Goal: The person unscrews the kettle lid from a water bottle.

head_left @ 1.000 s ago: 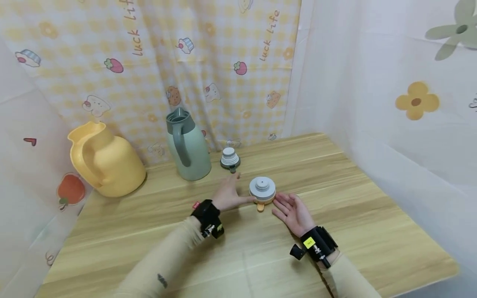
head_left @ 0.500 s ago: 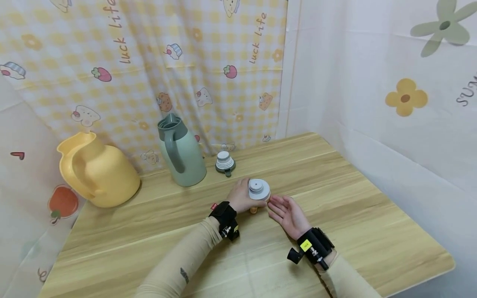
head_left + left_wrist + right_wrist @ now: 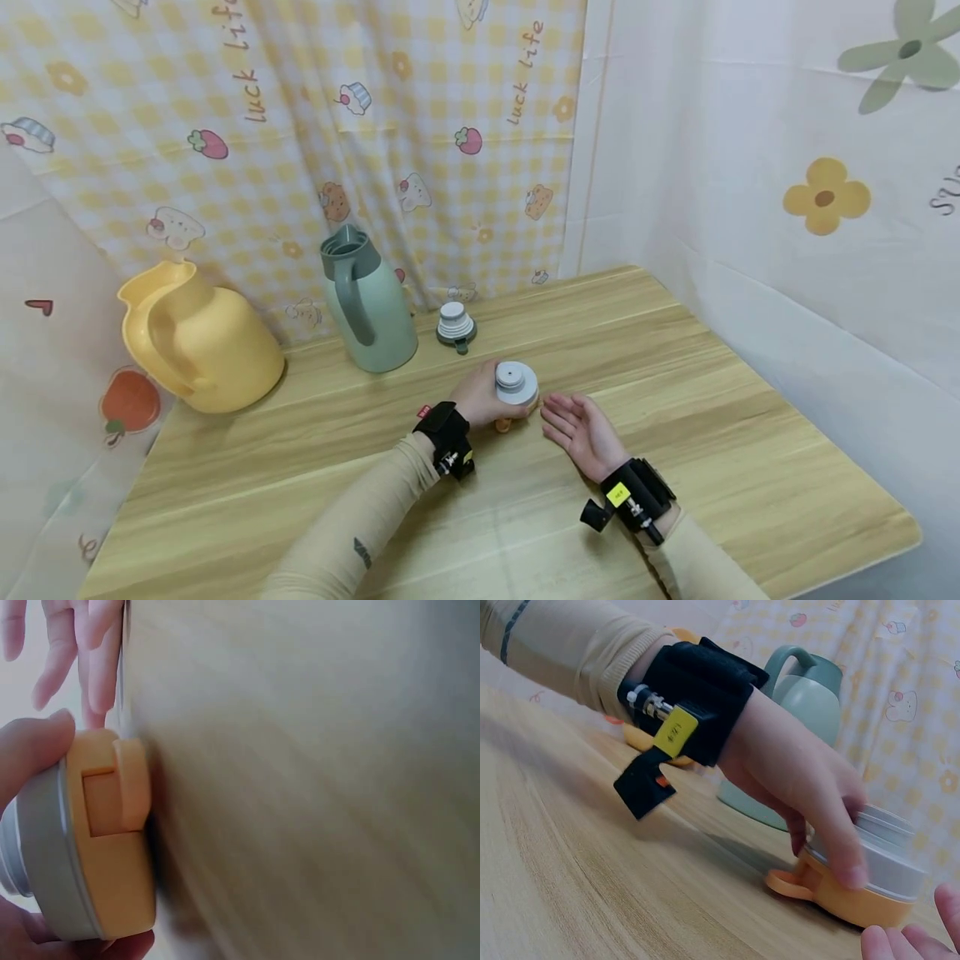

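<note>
A yellow-orange jug lid (image 3: 517, 385) with a grey stopper side facing up is in the middle of the table. My left hand (image 3: 480, 398) grips it from the left, thumb on the near side and fingers behind. The left wrist view shows the lid's orange base (image 3: 120, 877) and its small tab close to the tabletop; whether it touches the wood I cannot tell. My right hand (image 3: 587, 435) lies palm up just right of the lid, fingers relaxed and holding nothing. In the right wrist view, its fingertips (image 3: 907, 945) appear beside the lid.
At the far left stands a lidless yellow jug (image 3: 217, 350). A green jug (image 3: 375, 321), also lidless, stands by the curtain (image 3: 450, 225). Right of it a second lid (image 3: 454, 325), dark green and grey, rests stopper up. The wooden table (image 3: 712, 433) ends at the right.
My left hand has come right from beside the lid and closed its grip on it. The lid has shifted slightly left, away from my right fingertips. My right hand has hardly moved.
</note>
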Tool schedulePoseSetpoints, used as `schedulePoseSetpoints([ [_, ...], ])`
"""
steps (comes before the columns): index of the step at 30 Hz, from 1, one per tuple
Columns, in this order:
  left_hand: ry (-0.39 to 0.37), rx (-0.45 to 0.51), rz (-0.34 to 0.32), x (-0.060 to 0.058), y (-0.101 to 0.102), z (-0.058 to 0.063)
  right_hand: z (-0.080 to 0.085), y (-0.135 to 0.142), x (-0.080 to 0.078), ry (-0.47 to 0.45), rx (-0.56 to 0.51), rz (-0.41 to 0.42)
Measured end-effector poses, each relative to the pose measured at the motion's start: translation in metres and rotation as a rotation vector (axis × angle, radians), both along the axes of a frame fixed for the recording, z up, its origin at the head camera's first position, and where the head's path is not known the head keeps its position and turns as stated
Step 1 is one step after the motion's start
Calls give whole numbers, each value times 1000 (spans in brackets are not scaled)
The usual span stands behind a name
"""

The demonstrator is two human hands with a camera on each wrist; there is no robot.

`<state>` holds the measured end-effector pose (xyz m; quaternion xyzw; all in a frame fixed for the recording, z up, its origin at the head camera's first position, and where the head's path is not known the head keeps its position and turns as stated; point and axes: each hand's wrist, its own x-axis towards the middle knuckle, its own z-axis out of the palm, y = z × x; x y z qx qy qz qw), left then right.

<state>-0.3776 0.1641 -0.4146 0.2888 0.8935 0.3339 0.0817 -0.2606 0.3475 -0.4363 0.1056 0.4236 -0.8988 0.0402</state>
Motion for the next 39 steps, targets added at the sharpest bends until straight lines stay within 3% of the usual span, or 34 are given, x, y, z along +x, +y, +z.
schedulePoseSetpoints([
  [9,-58,-166,37,0,-58,18,2,1,1,7,-16,31],
  [17,-54,-167,90,-16,-126,16,6,4,3,15,-46,30],
  [24,-101,-164,196,-5,-184,21,3,-3,4,33,-48,67],
  [32,-105,-165,308,-11,-230,22,2,-2,4,23,-56,70],
  [39,-116,-173,387,-19,-258,26,5,-4,4,8,-74,74],
])
